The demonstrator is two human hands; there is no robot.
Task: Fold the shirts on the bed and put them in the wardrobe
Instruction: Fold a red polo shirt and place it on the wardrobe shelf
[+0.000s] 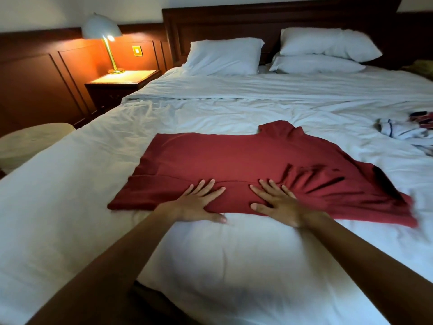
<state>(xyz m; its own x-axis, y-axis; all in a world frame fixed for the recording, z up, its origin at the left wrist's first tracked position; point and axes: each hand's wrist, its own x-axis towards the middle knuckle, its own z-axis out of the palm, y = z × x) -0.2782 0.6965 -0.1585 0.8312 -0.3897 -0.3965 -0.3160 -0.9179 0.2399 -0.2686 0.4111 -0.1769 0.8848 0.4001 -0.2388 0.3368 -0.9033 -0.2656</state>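
Sideways on the bed (234, 259) lies the red shirt (234, 158), its long axis running left-right past both hands. The left hand (199, 204) and right hand (278, 205) press its near edge, fingers spread flat.

Plenty of room here tbh. Ahead of the left hand (199, 204) and right hand (277, 205) the red shirt (234, 160) lies low and flat. Past it the bed (210, 109) is open rumpled sheet all the way up to the pillows (225, 57) and headboard (234, 22). Left of the left hand it's open sheet to the bed edge, with a pale round stool (30, 141) just off it. The only clutter is a striped clothes pile (403, 130), well off to the right of the right hand. The sheet nearer than both hands is open too.
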